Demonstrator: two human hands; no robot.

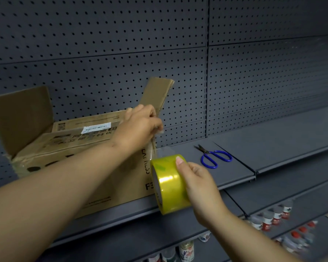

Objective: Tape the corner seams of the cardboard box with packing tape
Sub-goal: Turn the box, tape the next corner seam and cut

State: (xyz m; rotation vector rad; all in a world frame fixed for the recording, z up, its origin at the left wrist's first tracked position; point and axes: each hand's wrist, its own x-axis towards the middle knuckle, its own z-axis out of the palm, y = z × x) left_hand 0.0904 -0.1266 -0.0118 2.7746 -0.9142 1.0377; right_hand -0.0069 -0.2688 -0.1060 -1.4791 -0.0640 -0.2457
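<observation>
A brown cardboard box (129, 186) sits at the left of the dark grey metal shelf (273, 144), near its front edge, with its end flaps up and its long flaps folded over, hiding the inside. The left hand (140, 125) has its fingers pinched on a clear strip of tape (152, 148) at the box's upper right corner. The right hand (199, 182) has its fingers clasped around the yellowish roll of packing tape (169, 184) just beside that corner, and blue-handled scissors (214, 157) lie further right.
</observation>
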